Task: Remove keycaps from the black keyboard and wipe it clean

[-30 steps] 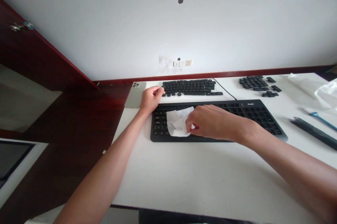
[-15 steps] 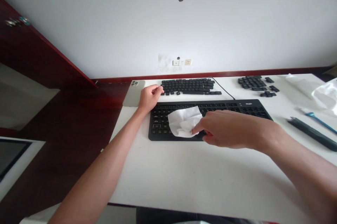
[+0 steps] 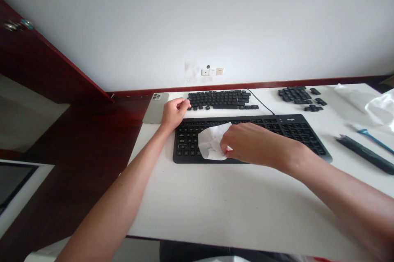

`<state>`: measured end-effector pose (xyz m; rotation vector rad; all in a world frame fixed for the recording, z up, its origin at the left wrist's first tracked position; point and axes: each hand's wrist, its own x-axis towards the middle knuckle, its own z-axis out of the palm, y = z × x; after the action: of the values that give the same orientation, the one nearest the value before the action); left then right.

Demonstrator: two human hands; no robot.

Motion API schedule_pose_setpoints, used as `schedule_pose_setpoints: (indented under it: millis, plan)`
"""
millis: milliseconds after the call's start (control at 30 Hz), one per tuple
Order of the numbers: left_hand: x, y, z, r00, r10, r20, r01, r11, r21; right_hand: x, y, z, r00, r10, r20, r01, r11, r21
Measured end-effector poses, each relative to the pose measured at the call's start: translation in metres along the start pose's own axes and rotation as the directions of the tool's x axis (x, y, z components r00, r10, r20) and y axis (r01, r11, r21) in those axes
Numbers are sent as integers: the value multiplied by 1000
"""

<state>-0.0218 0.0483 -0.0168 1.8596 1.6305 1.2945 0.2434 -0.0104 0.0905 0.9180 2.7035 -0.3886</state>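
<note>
A black keyboard [image 3: 310, 134] with its keycaps taken off lies across the white table. My right hand [image 3: 243, 141] is over the keyboard's left half, its fingers curled onto a white tissue [image 3: 211, 141] that lies spread on the key sockets. Part of the tissue is hidden under that hand. By the keyboard's upper left corner rests my left hand [image 3: 174, 112], loosely closed with the thumb against the fingers; nothing shows in it. Its fingertips are beside rows of loose black keycaps [image 3: 220, 98] laid out behind the keyboard.
A phone [image 3: 155, 108] lies face down at the table's left edge. More keycaps [image 3: 295, 94] sit at the back right. Farther right are a dark, pen-like tool [image 3: 365, 154], a blue-handled tool [image 3: 377, 141] and crumpled white plastic [image 3: 381, 108]. A cable [image 3: 261, 104] runs behind the keyboard.
My right hand has moved a little left over the tissue. Its index finger, stretched out before, is now curled in with the others. My left hand has stayed in place.
</note>
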Motion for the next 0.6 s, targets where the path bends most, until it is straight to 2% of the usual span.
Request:
schedule_pose_setpoints:
  millis: [133,300,367,467,600]
  plan:
    - [1,-2,1,1000,0,6,0,1000,-11,3,-5,1,995,-101,-11,100,992,-73]
    - [0,-2,1,1000,3,7,-3,1000,-12,16,-13,13,946,-299,-124,310,948,80]
    - [0,-2,1,1000,0,7,0,1000,-14,21,-18,21,929,-342,-141,357,929,99]
    - [-1,-2,1,1000,2,2,-2,1000,-10,22,-25,28,928,-349,-129,360,929,82]
    - [-1,-2,1,1000,11,-1,-11,1000,-17,12,-25,23,955,-287,-72,290,956,38]
